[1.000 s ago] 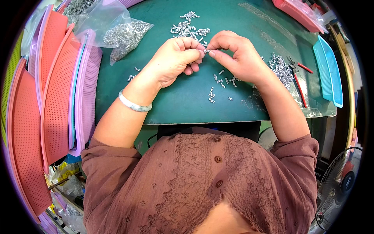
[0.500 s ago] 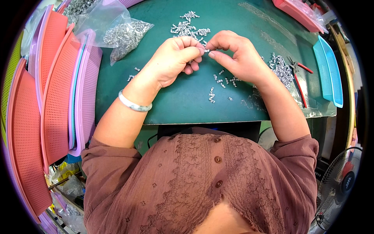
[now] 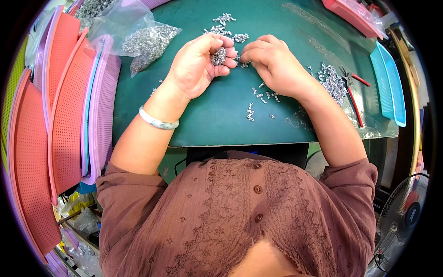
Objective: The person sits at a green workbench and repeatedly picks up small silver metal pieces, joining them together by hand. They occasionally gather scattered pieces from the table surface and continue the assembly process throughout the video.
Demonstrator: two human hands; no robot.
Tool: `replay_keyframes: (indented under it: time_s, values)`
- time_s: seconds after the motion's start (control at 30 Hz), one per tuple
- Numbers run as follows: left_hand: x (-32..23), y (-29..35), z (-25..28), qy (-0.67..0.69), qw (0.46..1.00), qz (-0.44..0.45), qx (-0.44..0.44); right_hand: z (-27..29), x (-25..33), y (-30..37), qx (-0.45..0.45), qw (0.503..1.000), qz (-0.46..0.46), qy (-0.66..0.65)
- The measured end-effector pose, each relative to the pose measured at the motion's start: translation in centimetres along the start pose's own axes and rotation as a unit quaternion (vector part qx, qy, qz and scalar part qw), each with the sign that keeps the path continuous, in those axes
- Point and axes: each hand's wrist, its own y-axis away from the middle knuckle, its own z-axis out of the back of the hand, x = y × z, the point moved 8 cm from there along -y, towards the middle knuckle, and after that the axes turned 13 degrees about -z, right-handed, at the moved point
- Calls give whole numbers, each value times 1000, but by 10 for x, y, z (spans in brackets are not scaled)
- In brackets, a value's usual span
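My left hand (image 3: 194,65) is turned palm up, its fingers curled around a clump of small silver metal links (image 3: 218,56). To its right, my right hand (image 3: 280,69) points down at the green table, thumb and fingers drawn together. Small silver pieces lie right by these fingertips, and whether one is pinched between them is hidden. Just beyond both hands is a loose pile of the same silver pieces (image 3: 224,19). Several single links (image 3: 260,95) are scattered on the near side of my right hand.
A larger silver heap (image 3: 334,83) lies right of my right forearm, beside red-handled pliers (image 3: 352,94). A blue basket (image 3: 386,83) stands at the right edge. At far left are a clear bag of silver parts (image 3: 150,44) and stacked pink and purple baskets (image 3: 69,115).
My hands were together at a small link; now they are apart. The left has rolled palm up, showing the clump, and the right has turned fingers down toward the table.
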Motion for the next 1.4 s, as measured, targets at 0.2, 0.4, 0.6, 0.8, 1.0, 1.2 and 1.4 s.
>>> replay_keyframes:
  time_s: [0.2, 0.4, 0.6, 0.8, 1.0, 1.2, 1.4]
  values:
    - [0, 4, -2, -68, 998, 10, -9, 6, -10, -2, -31, 999, -44, -10]
    - [-1, 5, -4, -81, 997, 7, -11, 6, -10, -2, -34, 998, -49, -6]
    - [3, 5, -2, -96, 995, 20, -3, 7, -7, -3, -42, 998, -40, -18]
    - [8, 8, -7, -144, 988, 49, 13, 22, 3, -2, -76, 992, -6, -96]
    - [9, 11, -13, -171, 983, 57, 41, 26, 11, 1, -93, 987, 32, -128]
    - [9, 10, -12, -163, 985, 49, 42, 24, 11, 0, -78, 988, 34, -130]
    - [8, 10, -12, -162, 985, 42, 41, 20, 7, 0, -62, 988, 28, -139]
